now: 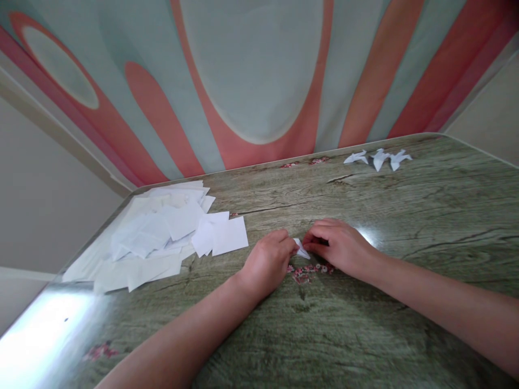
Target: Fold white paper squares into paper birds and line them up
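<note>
Between my hands, just above the table, is a small piece of white folded paper (302, 250) with a pointed end toward me. My left hand (271, 260) is closed, pinching the paper's left side between thumb and fingers. From the right, my right hand (338, 243) has its thumb and index finger together at the paper's upper right edge. Part of the folded paper is covered by my left fingers. Farther back on the right stand three white folded paper birds (380, 159), side by side with wings out.
A wide, loose heap of white paper sheets (162, 227) covers the table's left side. Several small square papers (230, 236) lie at its right edge. The wood-grain table (438, 227) meets a wall with a red and grey pattern (259, 70) at the back.
</note>
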A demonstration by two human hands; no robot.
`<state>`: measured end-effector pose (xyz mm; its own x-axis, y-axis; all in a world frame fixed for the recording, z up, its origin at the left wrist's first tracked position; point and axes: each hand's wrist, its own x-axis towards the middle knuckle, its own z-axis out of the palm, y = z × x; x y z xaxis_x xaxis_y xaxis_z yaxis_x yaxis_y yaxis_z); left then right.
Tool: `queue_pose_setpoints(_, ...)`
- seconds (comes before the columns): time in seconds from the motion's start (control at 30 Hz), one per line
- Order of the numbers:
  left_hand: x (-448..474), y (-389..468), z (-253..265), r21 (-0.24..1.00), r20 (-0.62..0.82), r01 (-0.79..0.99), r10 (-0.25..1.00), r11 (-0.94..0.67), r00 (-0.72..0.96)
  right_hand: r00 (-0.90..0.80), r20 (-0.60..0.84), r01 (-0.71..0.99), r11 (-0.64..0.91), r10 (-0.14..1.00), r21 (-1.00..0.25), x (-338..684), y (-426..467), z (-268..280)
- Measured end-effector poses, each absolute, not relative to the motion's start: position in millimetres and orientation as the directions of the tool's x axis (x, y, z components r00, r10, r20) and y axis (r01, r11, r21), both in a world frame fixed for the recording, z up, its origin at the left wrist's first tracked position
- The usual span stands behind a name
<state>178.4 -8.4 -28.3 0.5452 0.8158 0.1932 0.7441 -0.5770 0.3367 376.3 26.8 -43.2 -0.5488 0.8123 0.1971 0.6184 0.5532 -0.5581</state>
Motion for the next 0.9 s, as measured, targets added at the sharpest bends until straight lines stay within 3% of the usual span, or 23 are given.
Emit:
queue_pose_setpoints(0.53, 177.7, -10.8, -26.2, 0.329, 0.169, 0.746, 0.814, -0.579, 0.556, -0.535, 0.152, 0.633, 0.513, 0.831, -0.579, 374.4, 19.7, -35.1)
queue_pose_setpoints(0.7, 174.4, -15.2, -22.4, 0.317, 0.133, 0.762, 0.822, -0.565, 0.554, -0.58, 0.125, 0.657, 0.553, 0.805, -0.513, 375.1, 9.1, -25.5)
queue_pose_setpoints(0.9, 172.2, -17.4, -19.6, 0.353, 0.132, 0.75, 0.823, -0.56, 0.553, -0.621, 0.193, 0.625, 0.628, 0.76, -0.464, 371.2, 3.2, -26.7)
